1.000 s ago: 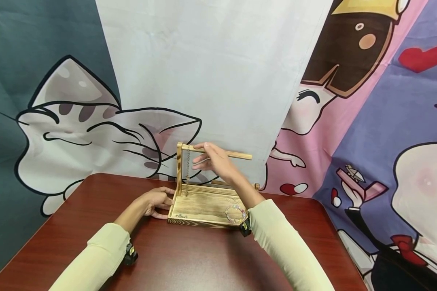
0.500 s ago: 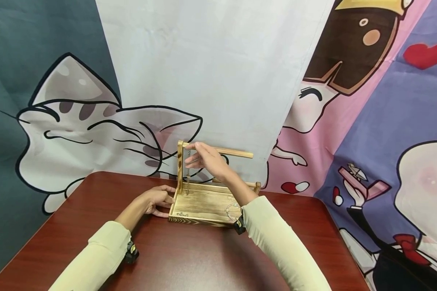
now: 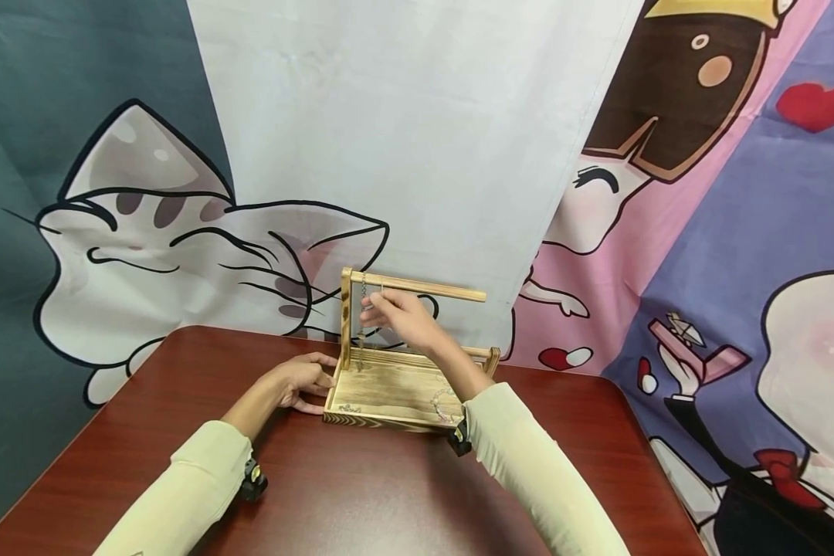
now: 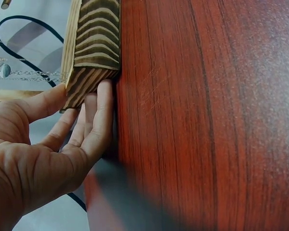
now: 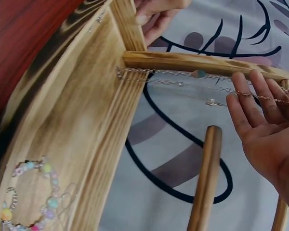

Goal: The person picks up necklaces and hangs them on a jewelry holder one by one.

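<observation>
A wooden jewelry stand has a shallow tray and an upper bar on a left post. My left hand holds the tray's left end, thumb by its upper edge and fingers low near the table. Beside the post, my right hand is just under the bar, fingers fairly straight in the right wrist view. A thin chain necklace lies across those fingers. A silver chain with a teal stone hangs near the post, close to the fingertips. A beaded bracelet lies in the tray.
A small silver piece lies in the tray's front left corner. A lower wooden rod stands at the back right. The stand rests on a reddish-brown table, with a printed cartoon cloth behind it.
My right hand has come down from the bar to just below it, after first shifting left toward the post. My left hand has stayed on the tray's left end.
</observation>
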Motion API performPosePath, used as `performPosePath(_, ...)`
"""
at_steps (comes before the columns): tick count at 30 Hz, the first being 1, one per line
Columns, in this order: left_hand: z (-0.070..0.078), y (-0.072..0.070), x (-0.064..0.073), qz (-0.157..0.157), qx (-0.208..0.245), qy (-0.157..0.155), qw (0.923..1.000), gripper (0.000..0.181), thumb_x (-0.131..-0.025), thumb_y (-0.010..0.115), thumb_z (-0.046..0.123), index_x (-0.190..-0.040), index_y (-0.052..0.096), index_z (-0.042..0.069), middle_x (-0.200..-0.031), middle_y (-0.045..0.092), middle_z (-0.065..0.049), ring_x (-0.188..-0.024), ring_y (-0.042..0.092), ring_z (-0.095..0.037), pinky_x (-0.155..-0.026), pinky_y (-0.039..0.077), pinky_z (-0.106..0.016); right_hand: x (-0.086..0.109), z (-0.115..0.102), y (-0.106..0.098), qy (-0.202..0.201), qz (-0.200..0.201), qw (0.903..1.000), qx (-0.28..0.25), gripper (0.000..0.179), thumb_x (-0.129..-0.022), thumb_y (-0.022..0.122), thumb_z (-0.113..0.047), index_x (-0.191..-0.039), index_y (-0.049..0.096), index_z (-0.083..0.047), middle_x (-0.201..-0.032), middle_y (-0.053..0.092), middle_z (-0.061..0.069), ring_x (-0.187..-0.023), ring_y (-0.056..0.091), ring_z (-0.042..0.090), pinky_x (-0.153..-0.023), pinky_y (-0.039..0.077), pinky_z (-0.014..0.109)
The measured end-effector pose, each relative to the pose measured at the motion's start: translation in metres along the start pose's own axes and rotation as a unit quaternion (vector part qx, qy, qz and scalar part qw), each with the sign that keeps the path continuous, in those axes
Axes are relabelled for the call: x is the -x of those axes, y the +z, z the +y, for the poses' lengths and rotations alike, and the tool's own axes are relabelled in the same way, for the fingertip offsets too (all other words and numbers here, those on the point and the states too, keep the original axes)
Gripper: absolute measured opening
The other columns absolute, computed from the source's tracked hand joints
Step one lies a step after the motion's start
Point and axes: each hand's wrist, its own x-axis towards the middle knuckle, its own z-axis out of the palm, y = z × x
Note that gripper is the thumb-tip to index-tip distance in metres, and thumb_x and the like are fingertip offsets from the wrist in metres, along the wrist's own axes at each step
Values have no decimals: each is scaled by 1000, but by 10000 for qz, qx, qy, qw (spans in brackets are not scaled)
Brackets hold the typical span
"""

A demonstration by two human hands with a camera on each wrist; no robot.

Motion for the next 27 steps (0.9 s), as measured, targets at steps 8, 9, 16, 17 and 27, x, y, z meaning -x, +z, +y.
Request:
performPosePath(8, -1, 0, 0, 11, -31, -9, 10000, 63, -106, 60, -3, -165, 39, 4, -134, 66, -23, -120, 70, -30, -87, 70, -49, 6, 14, -2, 49, 114, 9979, 631, 42, -120, 57, -25, -148, 68, 5, -140, 77, 24, -132, 75, 41, -117, 62, 45)
performPosePath(9, -1, 0, 0, 6, -38, -8, 10000, 63, -106, 60, -3, -165, 38, 4, -134, 67, -23, -120, 70, -30, -87, 70, -49, 7, 16, -3, 58, 139, 9971, 750, 43, -119, 58, -25, -149, 68, 4, -140, 77, 24, -131, 75, 42, -116, 62, 46)
performPosePath(16, 0, 0, 1, 19, -62, 50, 10000, 63, -105, 61, -3, -164, 39, 4, -140, 65, -25, -121, 71, -31, -86, 70, -49, 14, 26, -5, 43, 356, 9879, 1510, 43, -118, 58, -26, -151, 69, 0, -144, 77, 17, -132, 75, 34, -116, 60, 52)
performPosePath(17, 0, 0, 1, 20, -62, 54, 10000, 63, -105, 61, -3, -164, 39, 4, -141, 65, -25, -121, 71, -31, -87, 70, -49, 15, 27, -6, 36, 372, 9872, 1552, 43, -118, 58, -26, -151, 69, -1, -145, 77, 16, -133, 74, 34, -116, 60, 52)
performPosePath(27, 0, 0, 1, 25, -65, 17, 10000, 63, -105, 61, -3, -164, 40, 4, -136, 67, -23, -118, 71, -29, -86, 70, -49, 26, 36, -7, -89, 536, 9847, 1658, 41, -118, 59, -24, -151, 70, -2, -143, 78, 16, -131, 76, 33, -112, 63, 52)
